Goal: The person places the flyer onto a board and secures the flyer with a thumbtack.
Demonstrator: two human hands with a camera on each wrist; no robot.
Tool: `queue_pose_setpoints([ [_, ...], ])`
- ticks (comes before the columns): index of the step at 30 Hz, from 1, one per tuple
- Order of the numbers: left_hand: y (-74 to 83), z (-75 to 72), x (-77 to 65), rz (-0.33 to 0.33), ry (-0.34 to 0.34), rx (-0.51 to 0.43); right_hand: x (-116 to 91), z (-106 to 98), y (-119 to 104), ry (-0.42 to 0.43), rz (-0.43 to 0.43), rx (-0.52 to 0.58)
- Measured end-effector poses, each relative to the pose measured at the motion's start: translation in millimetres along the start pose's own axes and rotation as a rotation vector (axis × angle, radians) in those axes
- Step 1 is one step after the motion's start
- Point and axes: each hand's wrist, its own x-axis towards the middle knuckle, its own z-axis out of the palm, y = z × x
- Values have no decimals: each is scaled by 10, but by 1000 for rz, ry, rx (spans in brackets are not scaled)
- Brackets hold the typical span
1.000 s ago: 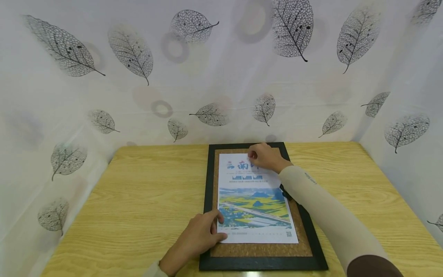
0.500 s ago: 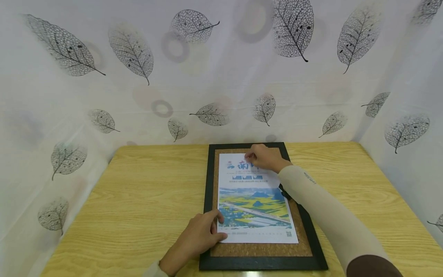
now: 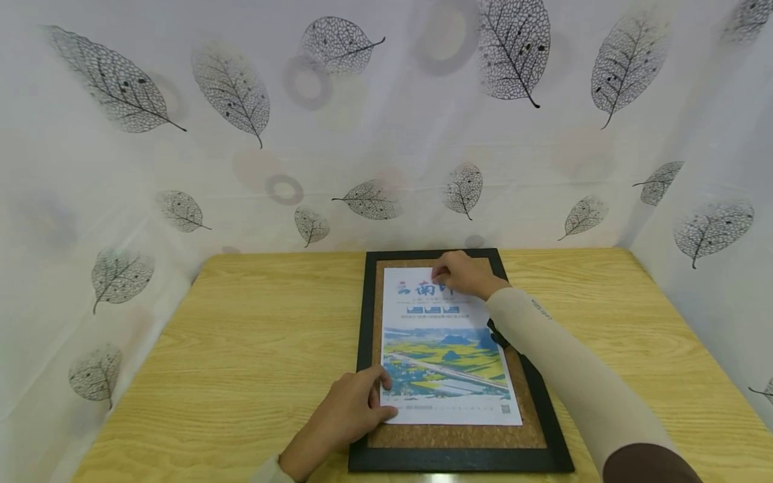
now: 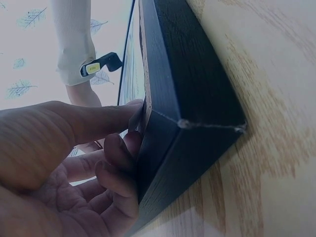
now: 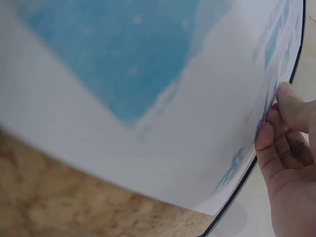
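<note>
A white poster (image 3: 417, 369) with blue Chinese lettering and a green-yellow landscape lies on a cork board (image 3: 459, 437) with a black frame (image 3: 459, 459). My left hand (image 3: 347, 409) holds its lower left corner, thumb over the corner and index finger at the left edge. In the left wrist view the other fingers curl beside the black frame's side. At the poster's top, my right hand (image 3: 461, 274) brings bent thumb and index fingertips down by the lettering. In the right wrist view those fingertips (image 5: 265, 133) meet the paper; I cannot tell whether they pinch something small.
The framed board rests on a wood-grain table (image 3: 260, 335), its far end near the back edge. A white leaf-print curtain (image 3: 374, 134) stands behind and at both sides. A black wrist device (image 3: 498, 335) sits at the right sleeve (image 3: 561, 376).
My right fingertips have shifted slightly left along the poster's top and come back a little right. The left hand, poster and board have stayed in place.
</note>
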Motion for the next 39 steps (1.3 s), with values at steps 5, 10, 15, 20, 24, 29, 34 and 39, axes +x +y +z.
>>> queue_pose_setpoints([
  [5, -3, -4, -1, 0, -3, -1, 1, -19, -3, 15, 5, 40],
  [10, -14, -6, -1, 6, -3, -11, 4, -59, -28, 17, 58, 111],
  [15, -24, -2, 3, 10, -7, -23, 31, -90, -48, -25, 163, 228],
  [20, -26, -2, 9, 17, -10, -22, 55, -109, -52, -62, 250, 293],
  [24, -20, -2, 10, 11, -10, -24, 56, -133, -85, -70, 273, 318],
  [29, -8, 6, 2, 2, -8, -16, 55, -153, -104, -77, 279, 327],
  [34, -15, 3, 3, 13, -7, -17, 85, -146, -97, -77, 308, 326],
  [39, -19, -2, 1, 9, -10, -23, 110, -132, -93, -55, 351, 324],
])
